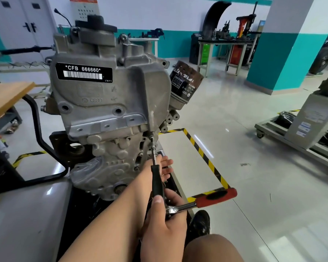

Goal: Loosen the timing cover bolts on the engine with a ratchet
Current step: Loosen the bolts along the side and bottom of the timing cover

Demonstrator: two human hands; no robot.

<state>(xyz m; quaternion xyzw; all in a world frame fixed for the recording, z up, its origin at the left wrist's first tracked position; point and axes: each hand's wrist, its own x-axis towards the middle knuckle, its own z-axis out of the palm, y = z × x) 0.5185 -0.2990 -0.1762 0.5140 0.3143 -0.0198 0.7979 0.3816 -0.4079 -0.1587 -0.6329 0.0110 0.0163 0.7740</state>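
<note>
Two hands: right hand (164, 222) clenched on one ratchet (201, 202), left hand (164, 167) open beside the engine (110, 103).

Glossy pale floor (244, 114), teal-and-white walls (178, 25), grey double doors (19, 25), cluttered workbench (225, 42)

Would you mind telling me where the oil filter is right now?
In the head view, the oil filter sticks out from the engine's upper right side, right of the barcode label, above the striped floor tape.

Grey aluminium engine (110, 103) upright on stand, red-handled ratchet (203, 202) with long black extension (155, 174) reaching a timing cover bolt (151, 137)
</note>
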